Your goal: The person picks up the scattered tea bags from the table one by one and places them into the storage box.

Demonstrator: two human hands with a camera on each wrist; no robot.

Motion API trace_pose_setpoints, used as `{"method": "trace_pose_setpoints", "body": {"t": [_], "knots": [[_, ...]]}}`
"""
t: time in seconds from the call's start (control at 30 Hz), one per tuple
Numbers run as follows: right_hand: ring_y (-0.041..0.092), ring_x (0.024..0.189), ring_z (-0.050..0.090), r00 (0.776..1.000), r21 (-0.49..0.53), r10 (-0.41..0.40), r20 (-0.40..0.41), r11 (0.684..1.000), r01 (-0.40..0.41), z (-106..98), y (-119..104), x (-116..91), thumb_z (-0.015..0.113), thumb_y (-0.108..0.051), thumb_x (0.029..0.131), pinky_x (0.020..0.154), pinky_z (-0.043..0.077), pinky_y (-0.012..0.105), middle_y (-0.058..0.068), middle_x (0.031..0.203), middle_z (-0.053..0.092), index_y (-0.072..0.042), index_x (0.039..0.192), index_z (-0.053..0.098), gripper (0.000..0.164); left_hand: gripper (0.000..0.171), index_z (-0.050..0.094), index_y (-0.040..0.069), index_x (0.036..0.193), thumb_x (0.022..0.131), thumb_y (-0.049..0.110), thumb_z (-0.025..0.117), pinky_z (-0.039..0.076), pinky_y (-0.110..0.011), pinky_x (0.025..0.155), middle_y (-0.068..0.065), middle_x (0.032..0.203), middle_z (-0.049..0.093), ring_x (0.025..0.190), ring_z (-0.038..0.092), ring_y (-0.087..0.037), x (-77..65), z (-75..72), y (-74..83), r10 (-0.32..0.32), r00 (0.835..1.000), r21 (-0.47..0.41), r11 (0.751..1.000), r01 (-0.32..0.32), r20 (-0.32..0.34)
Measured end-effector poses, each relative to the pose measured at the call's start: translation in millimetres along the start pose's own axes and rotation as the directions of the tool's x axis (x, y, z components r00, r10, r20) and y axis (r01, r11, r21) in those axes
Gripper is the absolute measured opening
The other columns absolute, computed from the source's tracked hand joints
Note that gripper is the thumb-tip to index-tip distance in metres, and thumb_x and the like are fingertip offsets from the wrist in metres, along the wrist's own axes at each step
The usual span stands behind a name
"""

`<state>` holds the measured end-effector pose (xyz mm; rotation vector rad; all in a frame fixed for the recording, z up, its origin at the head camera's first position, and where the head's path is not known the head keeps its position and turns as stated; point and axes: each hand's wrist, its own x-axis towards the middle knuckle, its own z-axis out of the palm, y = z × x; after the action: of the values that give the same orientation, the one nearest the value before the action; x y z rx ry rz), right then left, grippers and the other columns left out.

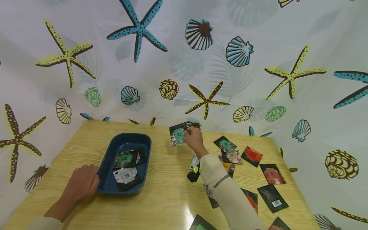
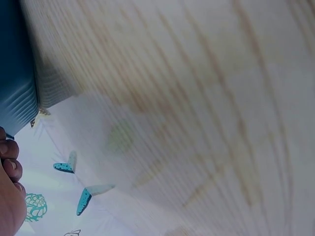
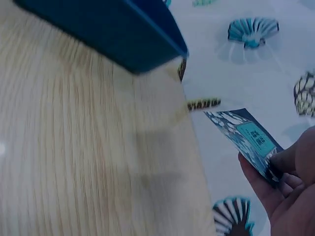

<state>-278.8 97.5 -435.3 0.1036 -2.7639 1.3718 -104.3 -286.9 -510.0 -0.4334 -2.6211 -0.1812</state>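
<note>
My right hand (image 1: pixel 194 139) pinches a small flat black packet (image 1: pixel 178 134) with a green label by its edge, thumb on its face. The packet is raised over the far part of the table; in the right wrist view the same packet (image 3: pixel 248 137) shows a grey-and-white pattern. At the left, my left hand (image 1: pixel 81 182) lies against the near-left side of a dark blue plastic tub (image 1: pixel 104 187), its fingers loosely bent. Inside the tub are a green-labelled packet (image 1: pixel 125 159) and a white-labelled packet (image 1: pixel 126 176), with others partly covered.
Several packets lie spread at the right of the wooden table (image 1: pixel 164 198), including a red one (image 1: pixel 252 156) and a back-side-up black one (image 1: pixel 272 198). A small black object (image 1: pixel 193 176) lies beside my right sleeve, which hides some packets. A patterned curtain (image 1: pixel 178 64) hangs behind.
</note>
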Motion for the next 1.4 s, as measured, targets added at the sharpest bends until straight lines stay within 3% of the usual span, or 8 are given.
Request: {"method": "trace_pose_setpoints", "body": {"t": [0.27, 0.43, 0.53, 0.67, 0.8, 0.93, 1.2, 1.4], "knots": [[0.013, 0.058, 0.048, 0.940, 0.223, -0.029, 0.341, 0.973, -0.051, 27, -49, -24, 0.044, -0.009, 0.101, 0.057, 0.040, 0.024, 0.007, 0.076, 0.059, 0.006, 0.113, 0.068, 0.031, 0.019, 0.037, 0.016, 0.072, 0.085, 0.009, 0.048, 0.017, -0.030, 0.065, 0.005, 0.069, 0.031, 0.065, 0.022, -0.013, 1.9, -0.1, 0.4, 0.007, 1.000, 0.002, 1.000, -0.007, -0.026], [0.022, 0.089, 0.063, 0.850, 0.199, -0.066, 0.523, 0.979, -0.046, 53, -76, -48, 0.046, -0.007, 0.100, 0.069, 0.043, 0.024, 0.020, 0.130, 0.065, 0.004, 0.133, 0.059, 0.037, 0.018, 0.037, 0.016, 0.072, 0.084, 0.009, 0.049, 0.017, -0.029, 0.065, 0.004, 0.068, 0.031, 0.064, 0.022, -0.013, 4.5, -0.3, -1.7, 0.020, 0.999, 0.009, 1.000, -0.020, -0.034], [0.013, 0.067, 0.051, 0.818, 0.160, -0.104, 0.565, 0.987, 0.015, 72, -86, -61, 0.046, -0.003, 0.097, 0.063, 0.035, 0.024, 0.013, 0.099, 0.071, 0.007, 0.129, 0.062, 0.036, 0.018, 0.037, 0.016, 0.072, 0.085, 0.010, 0.049, 0.017, -0.030, 0.065, 0.004, 0.069, 0.030, 0.064, 0.021, -0.013, 5.3, -0.2, -3.4, 0.025, 0.999, 0.010, 1.000, -0.025, -0.028], [0.008, 0.048, 0.025, 0.791, 0.128, -0.135, 0.597, 0.989, 0.073, 95, -89, -74, 0.046, 0.002, 0.094, 0.054, 0.028, 0.022, -0.001, 0.059, 0.035, 0.007, 0.116, 0.068, 0.032, 0.019, 0.037, 0.017, 0.073, 0.086, 0.010, 0.049, 0.017, -0.030, 0.065, 0.005, 0.069, 0.029, 0.064, 0.020, -0.012, 5.5, 0.0, -3.6, 0.030, 0.999, 0.009, 1.000, -0.030, -0.022], [0.007, 0.062, 0.049, 0.752, 0.078, -0.127, 0.647, 0.992, 0.100, 107, -89, -84, 0.046, -0.001, 0.096, 0.063, 0.038, 0.019, 0.010, 0.092, 0.072, 0.004, 0.129, 0.063, 0.038, 0.020, 0.036, 0.017, 0.073, 0.086, 0.009, 0.049, 0.017, -0.029, 0.065, 0.006, 0.069, 0.029, 0.065, 0.019, -0.012, 6.1, 0.5, -1.7, 0.029, 0.999, 0.005, 1.000, -0.029, -0.030], [0.017, 0.113, 0.066, 0.723, 0.054, -0.122, 0.680, 0.992, 0.116, 103, -89, -88, 0.050, -0.005, 0.098, 0.085, 0.051, 0.021, 0.015, 0.132, 0.066, 0.002, 0.135, 0.058, 0.039, 0.019, 0.037, 0.016, 0.072, 0.085, 0.009, 0.049, 0.018, -0.030, 0.064, 0.005, 0.069, 0.030, 0.064, 0.021, -0.012, 5.5, 2.3, -0.6, 0.020, 1.000, 0.003, 1.000, -0.020, -0.022], [0.031, 0.127, 0.061, 0.780, 0.120, -0.191, 0.596, 0.982, 0.148, 59, -71, -63, 0.051, -0.009, 0.099, 0.101, 0.051, 0.038, 0.020, 0.138, 0.061, 0.001, 0.142, 0.051, 0.044, 0.017, 0.039, 0.017, 0.073, 0.085, 0.011, 0.050, 0.020, -0.030, 0.065, 0.005, 0.069, 0.031, 0.065, 0.024, -0.013, 1.7, 1.4, -1.3, -0.006, 1.000, 0.026, 1.000, 0.006, -0.002], [0.032, 0.120, 0.063, 0.844, -0.075, -0.152, 0.515, 0.972, 0.221, 9, -39, -35, 0.054, -0.009, 0.098, 0.099, 0.052, 0.044, 0.019, 0.128, 0.066, 0.002, 0.134, 0.059, 0.038, 0.018, 0.039, 0.017, 0.073, 0.085, 0.011, 0.051, 0.018, -0.030, 0.065, 0.006, 0.070, 0.031, 0.065, 0.024, -0.012, 0.0, 0.7, -1.4, -0.004, 1.000, 0.024, 1.000, 0.004, -0.002]]}}
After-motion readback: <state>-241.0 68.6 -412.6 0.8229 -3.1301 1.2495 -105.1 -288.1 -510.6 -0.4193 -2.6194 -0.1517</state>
